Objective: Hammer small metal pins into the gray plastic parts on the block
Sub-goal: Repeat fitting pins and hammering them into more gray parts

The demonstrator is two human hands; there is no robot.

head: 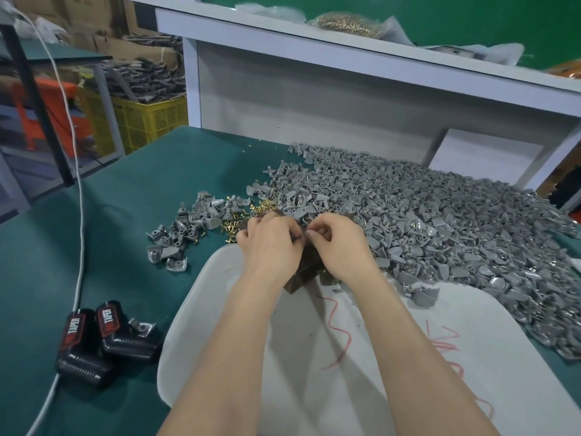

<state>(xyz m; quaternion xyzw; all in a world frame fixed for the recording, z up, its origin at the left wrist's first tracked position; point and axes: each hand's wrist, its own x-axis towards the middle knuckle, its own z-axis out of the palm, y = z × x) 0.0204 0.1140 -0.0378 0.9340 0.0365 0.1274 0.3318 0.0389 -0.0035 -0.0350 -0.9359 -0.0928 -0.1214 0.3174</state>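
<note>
A dark brown block (306, 270) stands on the green table at the far edge of a white tray (201, 309). Both hands rest on top of it and hide most of it. My left hand (270, 243) curls over the block's left side, its fingertips on a small dark part that I cannot make out. My right hand (339, 243) pinches something tiny with thumb and forefinger over the block's middle. A huge heap of gray plastic parts (440, 221) lies to the right. A smaller heap of gray parts (185, 228) and loose brass pins (231, 226) lie to the left. No hammer shows.
Two black battery packs (103, 341) lie at the near left beside a white cable (80, 196). A white shelf unit (314, 99) stands behind the table, with a bag of brass pins (345, 25) on top. A yellow crate (144, 121) stands off the table at far left.
</note>
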